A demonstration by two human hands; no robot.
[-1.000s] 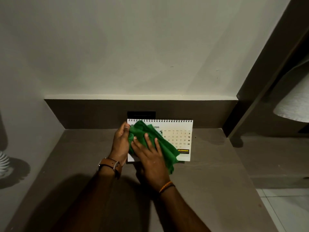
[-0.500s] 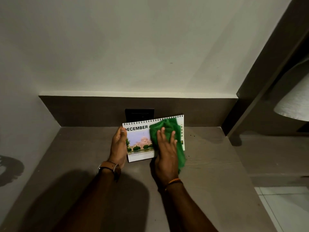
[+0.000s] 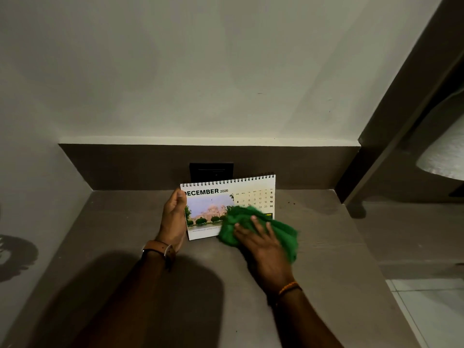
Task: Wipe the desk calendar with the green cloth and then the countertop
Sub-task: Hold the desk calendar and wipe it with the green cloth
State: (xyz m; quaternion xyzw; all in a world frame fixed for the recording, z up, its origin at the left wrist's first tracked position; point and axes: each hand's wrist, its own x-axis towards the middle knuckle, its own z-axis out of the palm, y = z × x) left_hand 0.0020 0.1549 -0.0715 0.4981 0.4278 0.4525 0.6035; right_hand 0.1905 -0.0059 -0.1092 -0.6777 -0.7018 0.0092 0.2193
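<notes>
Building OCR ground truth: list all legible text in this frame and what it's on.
"DECEMBER 2026": header of the desk calendar, D partly behind the left hand.
"5", "12", "19", "26", "6": bold dates in its grid.
Weekday row, photo caption, yellow logo by the green cloth: too small or blurred.

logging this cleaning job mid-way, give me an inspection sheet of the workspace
surface: grey-brown matte countertop, a few dark specks near its back right
job's things: white spiral-bound desk calendar showing December 2026; crumpled green cloth over its lower right corner and the countertop
clutter: nothing seen
grippers: left hand grips the calendar's left edge; right hand presses flat on the cloth
cables: nothing seen
surroundings: black wall plate behind the calendar, pale wall, white textured lampshade at right, pale floor tiles lower right
</notes>
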